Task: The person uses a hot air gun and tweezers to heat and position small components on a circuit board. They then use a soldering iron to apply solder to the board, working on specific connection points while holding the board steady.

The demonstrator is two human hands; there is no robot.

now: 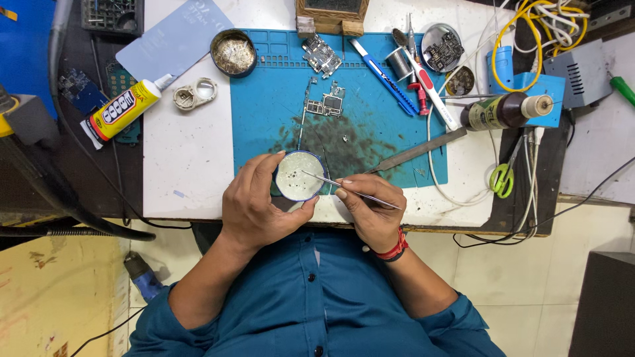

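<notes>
My left hand (pixel 254 203) grips a small round blue tin (pixel 299 176) with pale paste inside, at the near edge of the blue work mat (pixel 264 119). My right hand (pixel 372 210) pinches thin metal tweezers (pixel 331 182), whose tips reach into the tin from the right. A red band sits on my right wrist. Small circuit boards (pixel 327 102) lie on the mat farther back, above a dark stained patch.
A yellow glue tube (pixel 122 109), another round tin (pixel 233 51), a blue cutter knife (pixel 383 76), a metal file (pixel 417 151), a brown bottle (pixel 503 111), green-handled scissors (pixel 503 177), a solder spool (pixel 399 63) and tangled cables lie around the mat.
</notes>
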